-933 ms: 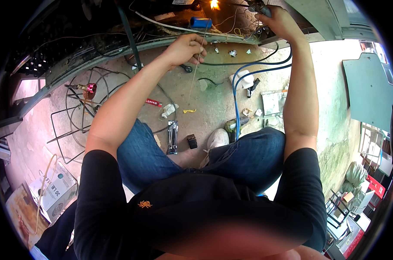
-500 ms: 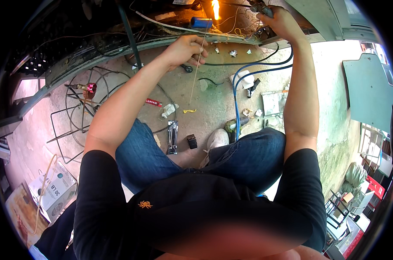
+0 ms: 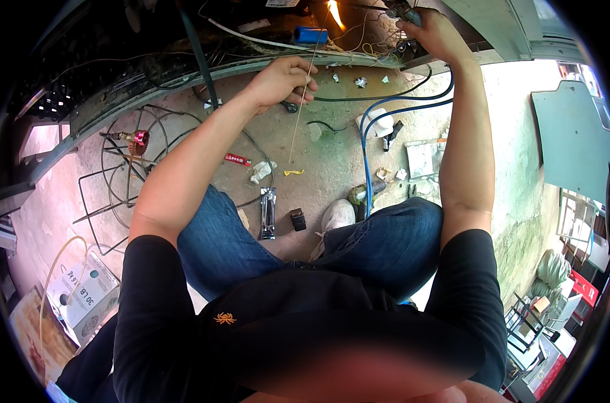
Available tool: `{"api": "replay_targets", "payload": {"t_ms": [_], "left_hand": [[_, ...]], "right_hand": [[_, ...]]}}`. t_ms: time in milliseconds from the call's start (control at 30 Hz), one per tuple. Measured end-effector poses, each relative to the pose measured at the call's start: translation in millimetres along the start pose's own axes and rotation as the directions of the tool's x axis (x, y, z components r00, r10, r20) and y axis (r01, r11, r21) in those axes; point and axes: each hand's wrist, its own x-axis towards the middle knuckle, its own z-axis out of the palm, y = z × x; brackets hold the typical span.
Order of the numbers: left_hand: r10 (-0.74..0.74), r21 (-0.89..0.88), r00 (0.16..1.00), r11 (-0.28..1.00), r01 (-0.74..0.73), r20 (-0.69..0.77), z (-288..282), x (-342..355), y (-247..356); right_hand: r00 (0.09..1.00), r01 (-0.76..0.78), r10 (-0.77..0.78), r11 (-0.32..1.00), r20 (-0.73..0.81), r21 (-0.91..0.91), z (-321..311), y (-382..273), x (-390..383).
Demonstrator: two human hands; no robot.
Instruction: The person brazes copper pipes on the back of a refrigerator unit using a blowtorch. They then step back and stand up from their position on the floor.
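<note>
Inside the dark opening of the appliance [image 3: 137, 74], an orange flame [image 3: 335, 12] burns among thin wires and pipes. My left hand [image 3: 285, 84] is closed around a long thin rod [image 3: 297, 131] that reaches up toward the flame. My right hand [image 3: 432, 32] grips a dark metal torch [image 3: 402, 13] at the upper right of the opening. A blue cylinder [image 3: 311, 35] lies just left of the flame. Blue hoses [image 3: 366, 154] run from under my right forearm down across the floor.
On the floor are a coiled hose and wire frame [image 3: 103, 174], red tube [image 3: 238, 158], foil packet [image 3: 268, 208], black block [image 3: 297, 219], white container [image 3: 380, 123] and green tool [image 3: 357, 196]. A printed box [image 3: 83, 299] stands lower left; a teal panel [image 3: 572, 138] and clutter are right.
The flame grows from a small glow to a longer orange tongue slanting down and right. My left hand and its rod shift slightly left and down; my right hand stays nearly still.
</note>
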Motion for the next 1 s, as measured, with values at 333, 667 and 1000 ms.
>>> {"api": "replay_targets", "payload": {"t_ms": [333, 667, 1000], "left_hand": [[0.027, 0.069, 0.997, 0.997, -0.022, -0.075, 1, 4, -5], [0.083, 0.12, 0.982, 0.991, -0.063, -0.169, 2, 9, -10], [0.072, 0.143, 0.985, 0.989, -0.049, -0.159, 4, -4, -7]], "right_hand": [[1.0, -0.026, 0.024, 0.996, 0.018, 0.083, -3, 0, -4], [0.999, -0.038, 0.039, 0.996, -0.011, 0.078, -5, 1, -7], [0.999, -0.046, 0.046, 0.996, 0.009, 0.079, -7, 0, -5]]}}
